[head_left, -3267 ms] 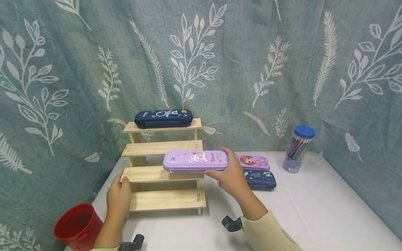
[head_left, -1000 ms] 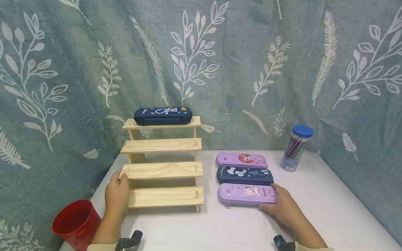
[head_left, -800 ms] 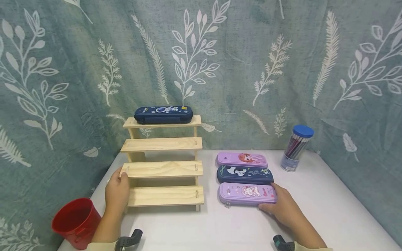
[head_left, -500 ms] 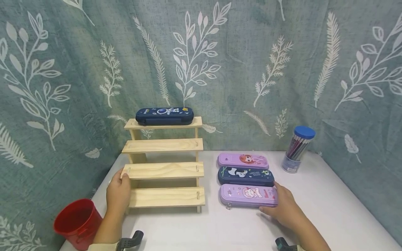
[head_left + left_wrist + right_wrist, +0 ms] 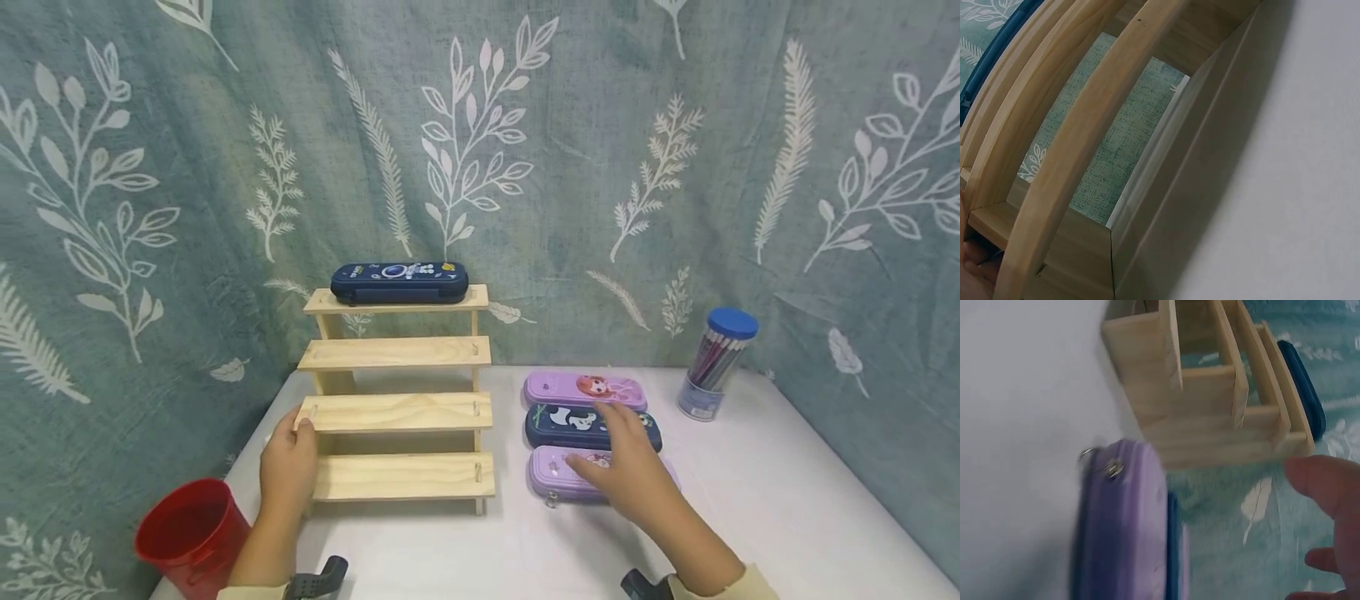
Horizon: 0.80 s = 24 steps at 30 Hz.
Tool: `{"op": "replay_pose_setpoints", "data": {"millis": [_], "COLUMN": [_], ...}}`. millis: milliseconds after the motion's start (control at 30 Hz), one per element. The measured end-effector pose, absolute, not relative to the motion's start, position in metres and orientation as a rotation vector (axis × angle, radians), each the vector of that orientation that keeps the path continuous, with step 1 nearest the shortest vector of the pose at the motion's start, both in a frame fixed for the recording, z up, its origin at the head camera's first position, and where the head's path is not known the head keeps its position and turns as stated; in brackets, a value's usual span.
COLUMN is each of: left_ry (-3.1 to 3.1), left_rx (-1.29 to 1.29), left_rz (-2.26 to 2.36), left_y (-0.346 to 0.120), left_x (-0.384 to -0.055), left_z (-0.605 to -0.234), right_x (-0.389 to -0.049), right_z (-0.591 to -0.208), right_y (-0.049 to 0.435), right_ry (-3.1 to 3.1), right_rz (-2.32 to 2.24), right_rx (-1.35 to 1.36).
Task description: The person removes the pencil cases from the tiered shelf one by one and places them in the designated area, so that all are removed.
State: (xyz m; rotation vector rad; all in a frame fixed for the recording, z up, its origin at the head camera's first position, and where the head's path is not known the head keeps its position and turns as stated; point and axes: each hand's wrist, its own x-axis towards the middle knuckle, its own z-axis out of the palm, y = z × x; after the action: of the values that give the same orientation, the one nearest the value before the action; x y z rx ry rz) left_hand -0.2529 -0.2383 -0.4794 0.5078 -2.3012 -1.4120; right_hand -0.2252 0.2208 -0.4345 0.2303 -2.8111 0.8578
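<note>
My left hand point(image 5: 288, 460) grips the left end of a four-tier wooden display rack point(image 5: 397, 475), thumb on top of the second tier from the bottom. In the left wrist view its fingertips point(image 5: 975, 265) show under that board. My right hand point(image 5: 628, 465) hovers over a row of pencil cases, thumb and fingers spread, holding nothing. Below it lies a lilac pencil case point(image 5: 551, 475) with a rabbit picture, partly hidden by the hand. Behind come a navy panda pencil case point(image 5: 555, 425) and a lilac pencil case with a red-haired girl point(image 5: 555, 387).
On the top tier rests a navy astronaut pencil case point(image 5: 401, 283). A red bucket point(image 5: 191, 533) stands left of my left forearm. At the back right is a clear tub of pencils point(image 5: 708, 371) with a blue lid. A patterned curtain point(image 5: 525, 208) hangs behind the white table point(image 5: 450, 558).
The lilac rabbit case went from before the rack to the table, at the row's front. My right hand has let go and risen left over the cases. My left hand keeps its grip.
</note>
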Motion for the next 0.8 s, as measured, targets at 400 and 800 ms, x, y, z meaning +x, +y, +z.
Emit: {"op": "replay_pose_setpoints", "data": {"millis": [400,800], "left_ry": [-2.292,-2.283], "left_rx": [0.536,0.517], "left_rz": [-1.439,-1.433], "left_y": [-0.238,-0.239], "left_x": [-0.252,-0.253], "left_z": [-0.480,-0.479], "right_x": [-0.295,-0.364], "right_z": [-0.383,-0.351], "right_y": [0.156,0.116], "right_ry": [-2.756,-2.684], "right_rz": [0.895,1.001], "right_rx": [0.555,0.661]}}
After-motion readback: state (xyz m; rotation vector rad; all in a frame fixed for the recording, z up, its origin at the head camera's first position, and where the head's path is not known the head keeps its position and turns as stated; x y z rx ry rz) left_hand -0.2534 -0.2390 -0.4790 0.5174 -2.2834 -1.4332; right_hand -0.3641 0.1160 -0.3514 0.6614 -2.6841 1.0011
